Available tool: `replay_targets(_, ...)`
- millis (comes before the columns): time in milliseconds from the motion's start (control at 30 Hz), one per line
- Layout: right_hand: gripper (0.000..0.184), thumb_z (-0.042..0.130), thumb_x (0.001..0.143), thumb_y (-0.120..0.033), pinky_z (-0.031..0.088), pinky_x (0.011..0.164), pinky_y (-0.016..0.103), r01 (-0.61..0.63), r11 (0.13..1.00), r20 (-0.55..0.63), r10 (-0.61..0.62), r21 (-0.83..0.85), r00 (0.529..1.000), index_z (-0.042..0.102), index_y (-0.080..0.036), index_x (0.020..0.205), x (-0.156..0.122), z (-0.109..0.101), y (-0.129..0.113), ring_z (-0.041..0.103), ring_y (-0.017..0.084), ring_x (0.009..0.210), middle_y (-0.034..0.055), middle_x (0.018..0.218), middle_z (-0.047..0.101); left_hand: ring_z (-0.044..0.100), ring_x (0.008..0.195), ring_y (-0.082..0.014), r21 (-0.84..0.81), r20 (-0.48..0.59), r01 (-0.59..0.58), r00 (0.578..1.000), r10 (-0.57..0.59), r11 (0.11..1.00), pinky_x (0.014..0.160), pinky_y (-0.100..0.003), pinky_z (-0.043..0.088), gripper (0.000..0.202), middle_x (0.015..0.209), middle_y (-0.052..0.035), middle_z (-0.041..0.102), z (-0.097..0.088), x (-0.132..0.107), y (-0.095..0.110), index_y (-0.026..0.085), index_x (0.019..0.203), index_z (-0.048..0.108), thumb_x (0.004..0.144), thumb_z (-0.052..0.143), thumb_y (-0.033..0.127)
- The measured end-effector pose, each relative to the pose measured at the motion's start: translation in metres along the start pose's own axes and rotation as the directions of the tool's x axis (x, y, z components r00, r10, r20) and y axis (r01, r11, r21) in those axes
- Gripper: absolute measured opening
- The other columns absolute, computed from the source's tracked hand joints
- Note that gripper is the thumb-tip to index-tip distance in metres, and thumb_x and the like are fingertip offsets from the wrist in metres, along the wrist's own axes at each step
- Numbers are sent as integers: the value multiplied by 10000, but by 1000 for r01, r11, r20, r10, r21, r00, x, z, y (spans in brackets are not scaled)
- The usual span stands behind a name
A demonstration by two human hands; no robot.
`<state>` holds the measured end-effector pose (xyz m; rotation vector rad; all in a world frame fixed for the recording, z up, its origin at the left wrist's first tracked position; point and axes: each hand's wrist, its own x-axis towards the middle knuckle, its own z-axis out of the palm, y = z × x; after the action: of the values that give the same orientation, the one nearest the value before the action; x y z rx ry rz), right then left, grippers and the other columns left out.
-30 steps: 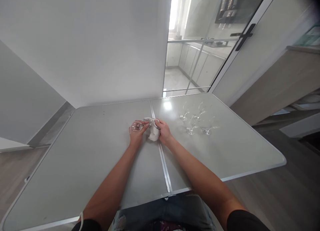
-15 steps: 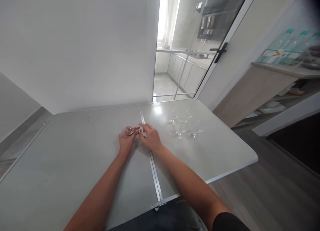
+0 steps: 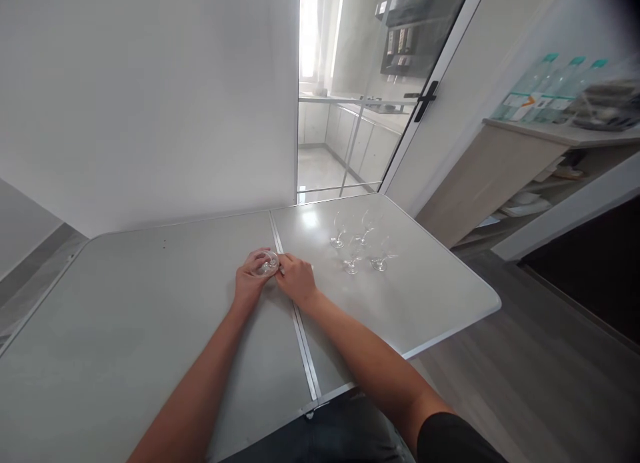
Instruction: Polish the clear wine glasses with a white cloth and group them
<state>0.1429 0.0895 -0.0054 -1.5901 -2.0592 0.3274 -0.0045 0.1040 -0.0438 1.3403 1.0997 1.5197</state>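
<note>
My left hand (image 3: 249,283) is closed around a small clear stemmed glass (image 3: 267,265), held tilted just above the grey table (image 3: 150,329). My right hand (image 3: 299,280) is curled against it from the right, fingertips at the glass stem; whether a white cloth is still under the fingers is hidden. Both hands meet over the metal seam (image 3: 300,336) down the table's middle.
Several more clear stemmed glasses (image 3: 359,246) stand in a cluster at the back right of the table. A white wall rises behind; a glass door (image 3: 370,103) opens right of it. A wooden shelf with bottles (image 3: 550,93) stands at the right.
The white cloth seen in my right hand a second ago is no longer visible. My right hand opened, then curled back onto the glass. The view has swung right.
</note>
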Motion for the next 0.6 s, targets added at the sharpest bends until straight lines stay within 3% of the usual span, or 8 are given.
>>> replay_targets(133,254,487,966,-289,418,709,267,-225,974,-116,221,-15,968,724,-201,982,9,-3,15,671,202,811,90,936,733,604,1141,-240,-5,-40,32,999,-33,999,893,-333,529,572,1310,-107,632,-2,1,-1,263,1234,696,699,852,390)
replay_targets(300,238,558,881,-289,422,662,274,-458,886,-159,463,67,872,757,-188,798,21,-12,44,677,234,761,113,775,731,599,995,-207,-11,-31,52,998,-53,999,785,-282,493,363,1139,-91,667,-3,1,-4,241,1084,715,794,764,453)
replay_targets(433,206,598,808,-286,424,635,271,-509,858,-156,513,67,844,762,-172,758,24,-12,56,684,243,737,135,760,732,595,966,-204,-2,-32,42,999,-42,999,784,-282,480,285,1079,-82,656,-3,1,-6,236,992,725,836,714,474)
replay_targets(600,250,585,800,-312,448,644,286,-545,838,-183,540,28,822,779,-159,841,26,-9,65,699,265,770,160,824,741,569,869,-183,-2,-46,63,997,-63,998,746,-278,463,269,1026,-64,652,-3,1,-8,231,898,705,872,661,495)
